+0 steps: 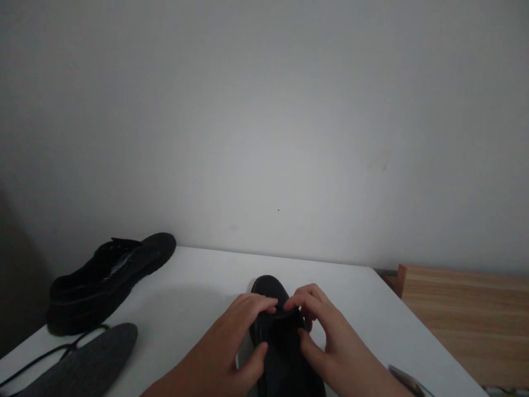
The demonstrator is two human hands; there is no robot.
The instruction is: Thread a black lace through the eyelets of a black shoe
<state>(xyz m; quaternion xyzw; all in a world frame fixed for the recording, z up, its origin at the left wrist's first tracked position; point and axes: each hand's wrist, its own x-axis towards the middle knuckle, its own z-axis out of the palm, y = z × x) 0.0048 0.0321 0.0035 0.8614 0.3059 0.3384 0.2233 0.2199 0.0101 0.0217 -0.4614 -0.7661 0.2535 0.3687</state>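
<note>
Both hands (left [237, 336], right [326, 331]) pinch matte black shoe [281, 353].

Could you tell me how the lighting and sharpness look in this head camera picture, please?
Head view: dim and grey, corners darkened; the black shoe between the left hand and right hand loses detail; soft shadow on the white table; no glare.

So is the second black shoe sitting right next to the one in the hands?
No: the second black shoe lies apart at the table's far left corner, while both hands grip the near shoe.
</note>
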